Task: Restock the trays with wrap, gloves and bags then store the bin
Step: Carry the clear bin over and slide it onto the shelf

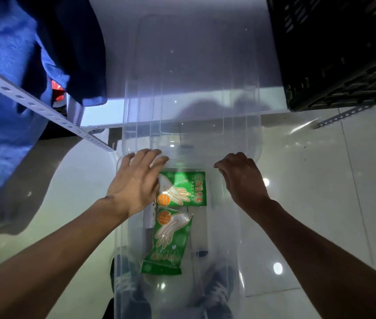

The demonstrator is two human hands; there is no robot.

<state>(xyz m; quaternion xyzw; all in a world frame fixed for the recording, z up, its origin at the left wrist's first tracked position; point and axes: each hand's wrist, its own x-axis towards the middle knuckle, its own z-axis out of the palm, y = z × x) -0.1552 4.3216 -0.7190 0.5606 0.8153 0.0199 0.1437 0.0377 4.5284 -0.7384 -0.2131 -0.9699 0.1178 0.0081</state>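
Observation:
A clear plastic bin [246, 134] is tilted away from me, its far end resting on a white shelf board [272, 97]. Inside lie two green packs of disposable gloves, one [182, 187] near my fingers and one [170, 240] closer to me. My left hand [136, 180] lies on the bin's left edge with the fingers spread over the rim. My right hand [242, 178] is curled over the right edge. Both hands hold the bin. No wrap or bags show inside it.
A black slatted crate [334, 49] stands on the shelf at the right. Blue fabric [2, 88] hangs at the left behind a perforated metal upright [32, 102]. Below is a glossy tiled floor [320, 180], and my shoes [217, 291] show through the bin.

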